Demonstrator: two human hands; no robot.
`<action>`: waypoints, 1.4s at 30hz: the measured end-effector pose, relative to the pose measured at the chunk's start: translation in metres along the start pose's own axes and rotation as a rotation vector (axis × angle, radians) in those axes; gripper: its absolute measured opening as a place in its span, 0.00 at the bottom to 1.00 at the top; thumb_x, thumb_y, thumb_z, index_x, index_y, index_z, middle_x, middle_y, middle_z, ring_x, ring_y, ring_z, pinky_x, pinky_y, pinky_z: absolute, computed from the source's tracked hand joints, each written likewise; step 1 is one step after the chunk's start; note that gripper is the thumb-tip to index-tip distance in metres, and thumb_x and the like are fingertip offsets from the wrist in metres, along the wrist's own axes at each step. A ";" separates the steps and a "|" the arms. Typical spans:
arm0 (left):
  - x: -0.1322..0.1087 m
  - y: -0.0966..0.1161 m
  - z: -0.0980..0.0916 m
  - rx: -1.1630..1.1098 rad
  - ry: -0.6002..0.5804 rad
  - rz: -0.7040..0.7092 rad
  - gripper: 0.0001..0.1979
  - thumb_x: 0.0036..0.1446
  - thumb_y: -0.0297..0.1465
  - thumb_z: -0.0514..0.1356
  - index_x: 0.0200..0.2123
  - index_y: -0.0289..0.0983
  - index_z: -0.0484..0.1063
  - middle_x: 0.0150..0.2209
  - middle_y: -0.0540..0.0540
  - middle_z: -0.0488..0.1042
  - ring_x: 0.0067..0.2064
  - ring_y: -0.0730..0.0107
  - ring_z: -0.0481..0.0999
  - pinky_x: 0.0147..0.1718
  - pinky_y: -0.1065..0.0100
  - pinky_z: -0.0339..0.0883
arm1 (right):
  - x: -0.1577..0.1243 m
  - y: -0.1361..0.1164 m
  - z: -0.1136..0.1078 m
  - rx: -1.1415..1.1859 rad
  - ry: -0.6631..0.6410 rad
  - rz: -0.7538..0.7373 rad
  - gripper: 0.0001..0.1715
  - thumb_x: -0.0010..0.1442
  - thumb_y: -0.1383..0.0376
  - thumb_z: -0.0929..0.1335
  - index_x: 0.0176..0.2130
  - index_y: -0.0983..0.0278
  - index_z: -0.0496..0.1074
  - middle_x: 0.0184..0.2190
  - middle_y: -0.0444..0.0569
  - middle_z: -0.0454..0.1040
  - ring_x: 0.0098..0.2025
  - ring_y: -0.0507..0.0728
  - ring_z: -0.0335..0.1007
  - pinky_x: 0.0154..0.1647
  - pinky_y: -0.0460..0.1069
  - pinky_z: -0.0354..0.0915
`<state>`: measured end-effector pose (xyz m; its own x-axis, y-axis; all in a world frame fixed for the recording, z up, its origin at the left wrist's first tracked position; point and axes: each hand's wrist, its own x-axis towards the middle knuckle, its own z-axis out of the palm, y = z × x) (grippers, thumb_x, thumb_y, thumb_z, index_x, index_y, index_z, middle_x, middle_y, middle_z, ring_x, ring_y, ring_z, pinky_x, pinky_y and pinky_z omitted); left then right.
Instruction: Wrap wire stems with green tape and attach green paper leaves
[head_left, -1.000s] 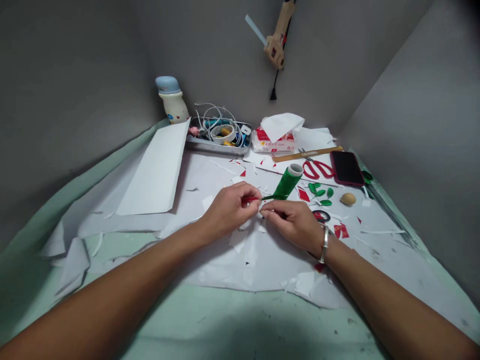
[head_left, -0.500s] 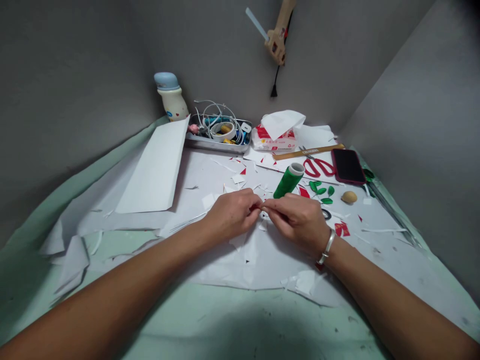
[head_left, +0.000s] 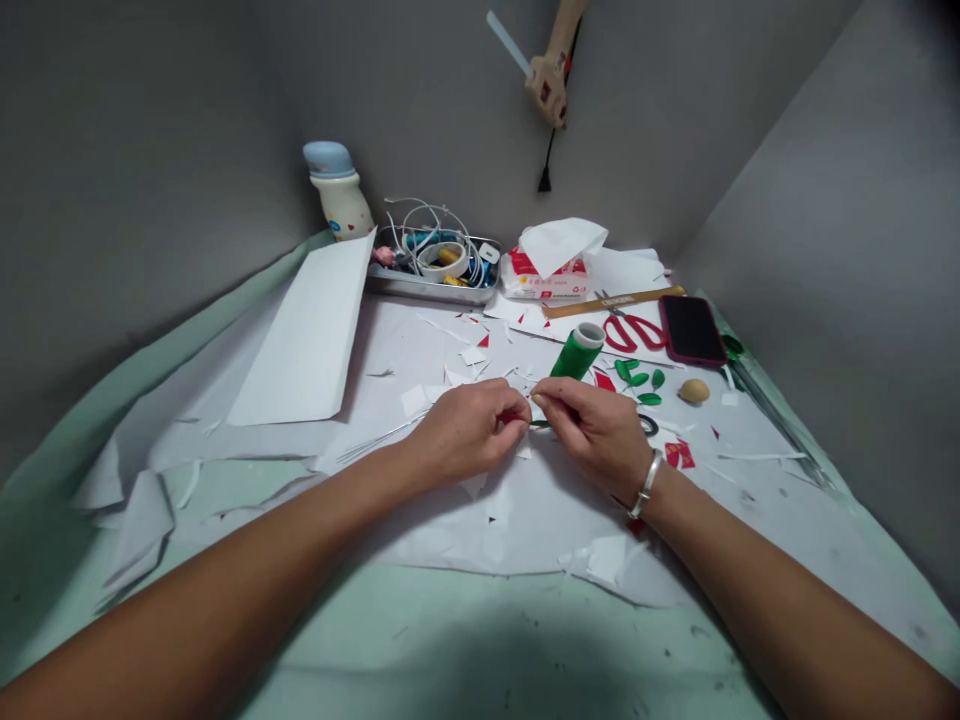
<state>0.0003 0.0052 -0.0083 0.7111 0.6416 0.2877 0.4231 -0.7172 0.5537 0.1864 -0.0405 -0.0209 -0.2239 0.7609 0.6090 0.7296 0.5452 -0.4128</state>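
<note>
My left hand is closed in a pinch above the middle of the paper-covered table. From its fingertips a small, narrow green leaf-like piece sticks out to the right. My right hand, with a silver bangle at the wrist, also pinches, a small gap away from the left fingertips. Whatever lies between its finger and thumb is too fine to make out. Just behind the right hand stands a spool of green thread. To its right lie several green leaf shapes and a dark ring, partly hidden by the hand.
Red-handled scissors, a wooden ruler, a phone and a tan egg-shaped piece lie at right. Behind are a tissue pack, a metal tray and a bottle. A glue gun hangs above. Paper scraps are scattered about.
My fingertips were touching and have moved slightly apart. The green piece at the left fingertips now shows. The whole view has shifted a little.
</note>
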 end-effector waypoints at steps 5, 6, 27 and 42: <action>-0.001 0.004 0.002 -0.034 0.041 0.041 0.04 0.57 0.25 0.58 0.34 0.35 0.72 0.31 0.48 0.72 0.31 0.73 0.69 0.31 0.70 0.62 | -0.002 0.003 0.000 -0.099 0.023 -0.032 0.10 0.64 0.69 0.63 0.39 0.62 0.73 0.32 0.46 0.78 0.30 0.52 0.72 0.33 0.45 0.63; -0.001 0.004 0.002 -0.037 0.050 0.047 0.04 0.57 0.25 0.58 0.34 0.35 0.73 0.31 0.48 0.72 0.31 0.72 0.69 0.32 0.70 0.63 | -0.002 0.003 0.000 -0.120 0.028 -0.042 0.10 0.64 0.69 0.63 0.40 0.62 0.73 0.32 0.46 0.78 0.31 0.52 0.72 0.33 0.45 0.64; -0.004 0.005 0.002 0.035 0.110 0.122 0.04 0.57 0.26 0.58 0.34 0.35 0.73 0.32 0.47 0.74 0.32 0.72 0.71 0.30 0.71 0.65 | -0.002 -0.001 -0.001 -0.213 0.034 -0.062 0.12 0.64 0.69 0.61 0.39 0.63 0.74 0.31 0.48 0.78 0.30 0.52 0.72 0.31 0.46 0.62; -0.003 0.002 0.000 0.013 0.071 0.160 0.05 0.60 0.27 0.57 0.36 0.35 0.74 0.33 0.46 0.75 0.33 0.71 0.72 0.32 0.70 0.67 | -0.004 -0.001 -0.001 -0.220 0.041 -0.067 0.12 0.64 0.70 0.61 0.38 0.62 0.74 0.29 0.47 0.77 0.29 0.52 0.71 0.31 0.46 0.61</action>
<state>-0.0007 0.0018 -0.0079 0.7288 0.5364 0.4256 0.3158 -0.8148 0.4862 0.1877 -0.0441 -0.0219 -0.2535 0.7078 0.6594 0.8383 0.5010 -0.2154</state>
